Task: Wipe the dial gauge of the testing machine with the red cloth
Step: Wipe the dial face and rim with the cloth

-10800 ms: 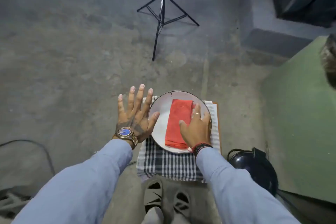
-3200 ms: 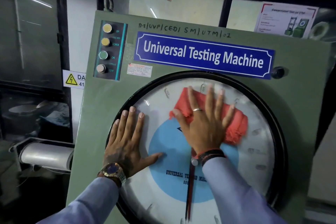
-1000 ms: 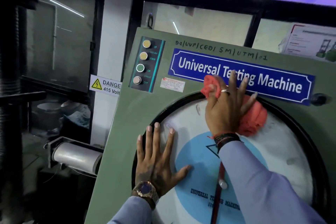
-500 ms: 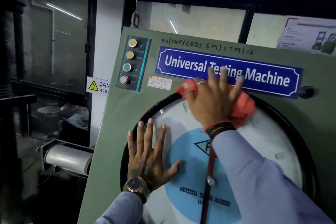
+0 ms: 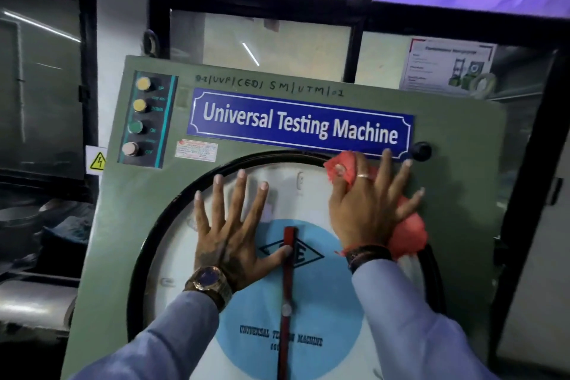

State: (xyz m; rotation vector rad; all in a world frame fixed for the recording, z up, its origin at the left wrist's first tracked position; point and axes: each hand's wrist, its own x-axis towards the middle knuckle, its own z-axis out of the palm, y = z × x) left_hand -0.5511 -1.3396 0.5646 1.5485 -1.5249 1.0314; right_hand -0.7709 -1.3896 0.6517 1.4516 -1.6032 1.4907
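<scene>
A large round dial gauge (image 5: 172, 271) with a black rim, white face, blue centre disc and red needle fills the front of the green testing machine (image 5: 148, 194). My right hand (image 5: 370, 203) presses the bunched red cloth (image 5: 408, 236) flat against the gauge's upper right rim, fingers spread over the cloth and onto the green panel. My left hand (image 5: 229, 231) lies flat and spread on the upper left of the dial face, thumb touching the needle, holding nothing. Most of the cloth is hidden under my right palm.
A blue "Universal Testing Machine" nameplate (image 5: 299, 125) sits just above the dial. Four push buttons (image 5: 138, 116) line the panel's upper left, a black knob (image 5: 421, 149) its upper right. Dark window frames and a poster (image 5: 450, 66) stand behind; a metal roller lies low left.
My right hand has slid the red cloth rightwards along the top rim, off the nameplate, to the dial's upper right. My left hand has stayed flat on the dial face.
</scene>
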